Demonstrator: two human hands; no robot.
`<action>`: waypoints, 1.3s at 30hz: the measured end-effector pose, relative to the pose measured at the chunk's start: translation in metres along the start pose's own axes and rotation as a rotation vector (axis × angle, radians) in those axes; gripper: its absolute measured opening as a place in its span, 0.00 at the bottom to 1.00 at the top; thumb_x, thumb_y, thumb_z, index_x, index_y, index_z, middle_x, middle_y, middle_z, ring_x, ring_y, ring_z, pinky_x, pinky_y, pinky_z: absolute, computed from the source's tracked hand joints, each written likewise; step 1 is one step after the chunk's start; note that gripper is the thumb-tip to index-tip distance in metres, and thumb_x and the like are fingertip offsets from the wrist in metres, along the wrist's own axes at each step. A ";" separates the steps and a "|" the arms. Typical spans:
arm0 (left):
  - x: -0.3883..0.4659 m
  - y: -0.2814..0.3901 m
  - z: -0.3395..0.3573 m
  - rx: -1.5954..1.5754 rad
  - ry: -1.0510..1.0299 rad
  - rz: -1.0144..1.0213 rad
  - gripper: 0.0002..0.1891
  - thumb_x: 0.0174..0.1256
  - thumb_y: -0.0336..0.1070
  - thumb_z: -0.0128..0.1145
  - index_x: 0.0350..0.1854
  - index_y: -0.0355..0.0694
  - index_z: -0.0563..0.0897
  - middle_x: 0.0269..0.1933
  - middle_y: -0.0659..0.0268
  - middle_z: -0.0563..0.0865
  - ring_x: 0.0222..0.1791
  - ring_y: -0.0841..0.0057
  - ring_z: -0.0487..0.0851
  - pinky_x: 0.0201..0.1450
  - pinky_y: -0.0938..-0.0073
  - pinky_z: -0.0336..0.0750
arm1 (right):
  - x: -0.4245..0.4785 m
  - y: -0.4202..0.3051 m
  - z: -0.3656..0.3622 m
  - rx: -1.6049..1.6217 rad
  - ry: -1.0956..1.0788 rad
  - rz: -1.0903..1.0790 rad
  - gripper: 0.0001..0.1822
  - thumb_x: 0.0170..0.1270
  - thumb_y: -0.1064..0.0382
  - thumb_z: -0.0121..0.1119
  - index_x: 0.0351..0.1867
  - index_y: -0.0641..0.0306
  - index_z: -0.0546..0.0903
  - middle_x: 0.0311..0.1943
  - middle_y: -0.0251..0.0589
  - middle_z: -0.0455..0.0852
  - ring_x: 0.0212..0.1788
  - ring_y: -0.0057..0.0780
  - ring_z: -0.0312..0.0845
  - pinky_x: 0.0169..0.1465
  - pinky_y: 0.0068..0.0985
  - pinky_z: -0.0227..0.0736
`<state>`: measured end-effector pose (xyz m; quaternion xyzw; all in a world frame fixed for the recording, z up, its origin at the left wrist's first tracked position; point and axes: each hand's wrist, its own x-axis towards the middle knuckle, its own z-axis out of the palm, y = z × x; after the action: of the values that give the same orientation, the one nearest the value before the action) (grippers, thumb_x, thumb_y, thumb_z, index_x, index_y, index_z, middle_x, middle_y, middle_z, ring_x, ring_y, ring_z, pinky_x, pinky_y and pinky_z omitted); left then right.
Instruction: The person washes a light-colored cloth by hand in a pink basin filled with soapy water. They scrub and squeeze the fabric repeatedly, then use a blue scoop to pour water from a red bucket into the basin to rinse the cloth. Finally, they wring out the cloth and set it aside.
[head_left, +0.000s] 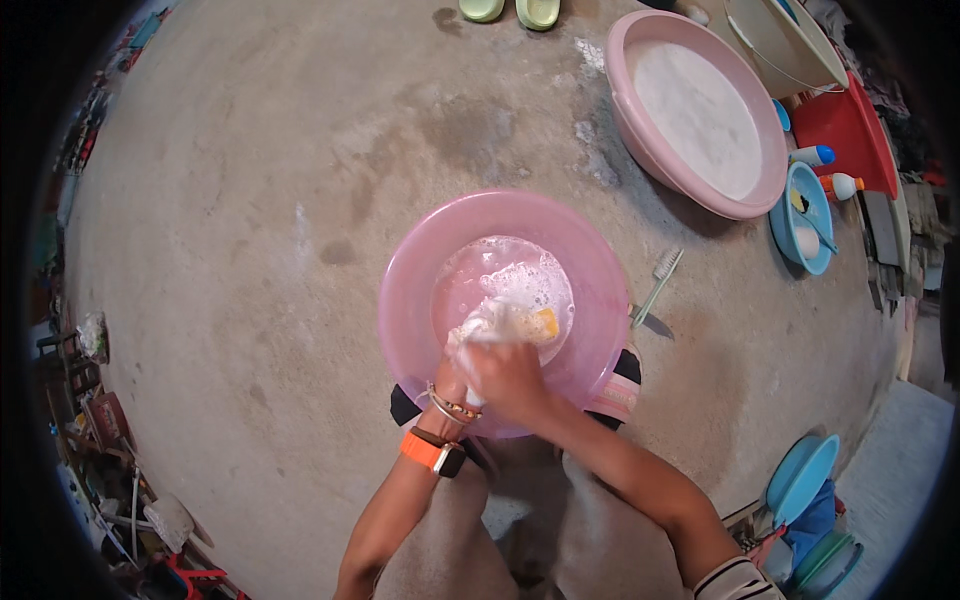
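A translucent pink plastic basin (420, 255) rests on the floor between my feet, with soapy water (469, 277) in its bottom. Over its near side my two hands come together on a wet white cloth (480, 324). My left hand (452, 375), with bracelets and an orange-strapped watch at the wrist, grips the cloth from below. Crossing over it, my right hand (506, 375) is closed on the same cloth and slightly blurred. A yellow bar (549, 324), likely soap, shows in the suds just beyond my right hand; whether it is touched I cannot tell.
Right of the basin lie a scrub brush (660, 281) and a knife (654, 322). A larger pink basin (622, 120) of foamy water stands far right, beside a small blue basin (784, 225) and bottles (840, 186). Green clogs (538, 13) sit at the top. Clutter (112, 442) lines the left.
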<state>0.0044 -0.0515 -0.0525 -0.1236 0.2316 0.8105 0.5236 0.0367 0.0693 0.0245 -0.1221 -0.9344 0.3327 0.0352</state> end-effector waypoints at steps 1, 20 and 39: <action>0.004 0.000 0.019 -0.127 -0.111 -0.002 0.17 0.68 0.38 0.45 0.55 0.36 0.70 0.50 0.58 0.78 0.48 0.71 0.79 0.53 0.70 0.74 | 0.010 0.010 -0.001 -0.081 -0.029 -0.002 0.08 0.59 0.60 0.52 0.31 0.59 0.80 0.18 0.49 0.78 0.21 0.47 0.75 0.27 0.39 0.70; 0.008 0.015 0.061 -0.072 0.204 -0.009 0.23 0.69 0.45 0.39 0.58 0.34 0.67 0.55 0.55 0.76 0.54 0.64 0.76 0.57 0.64 0.70 | -0.004 0.066 -0.020 1.904 0.247 0.873 0.18 0.67 0.56 0.45 0.54 0.63 0.70 0.48 0.41 0.76 0.51 0.31 0.73 0.55 0.30 0.68; 0.004 -0.010 0.037 0.734 0.348 0.076 0.17 0.64 0.29 0.45 0.56 0.33 0.68 0.50 0.59 0.78 0.46 0.70 0.79 0.49 0.70 0.75 | 0.018 0.063 0.001 0.877 0.115 0.780 0.12 0.62 0.66 0.52 0.45 0.69 0.77 0.30 0.41 0.82 0.34 0.25 0.79 0.34 0.27 0.73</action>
<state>0.0130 -0.0259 -0.0248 -0.0549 0.5951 0.6598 0.4556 0.0324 0.1207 -0.0162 -0.4486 -0.5923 0.6693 0.0079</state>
